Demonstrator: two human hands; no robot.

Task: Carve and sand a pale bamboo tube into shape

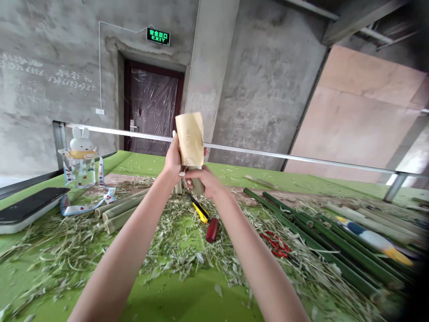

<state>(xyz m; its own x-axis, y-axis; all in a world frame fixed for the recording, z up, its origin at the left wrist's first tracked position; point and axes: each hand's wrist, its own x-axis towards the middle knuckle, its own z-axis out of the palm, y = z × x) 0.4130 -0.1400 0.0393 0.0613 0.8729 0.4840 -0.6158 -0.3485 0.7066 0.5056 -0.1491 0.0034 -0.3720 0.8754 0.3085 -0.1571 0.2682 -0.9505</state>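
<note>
My left hand (173, 156) is closed round a bent yellowish sheet of sandpaper (190, 138) with faint print on its back, raised over the table. Just below, my right hand (203, 180) has its fingers curled round a short pale bamboo piece (198, 187); the sheet's lower edge meets this hand. How far the bamboo reaches behind the sheet is hidden. Under my hands lie a yellow and black utility knife (200, 211) and a dark red handle (212, 230), among bamboo shavings (177, 250).
Cut bamboo tubes (122, 213) lie at left, near a phone (31, 205) and a rabbit-topped bottle (81, 156) with a strap. Red-handled scissors (276, 243) and long green bamboo poles (321, 241) are at right. A metal rail (254, 152) crosses behind the green table (161, 297).
</note>
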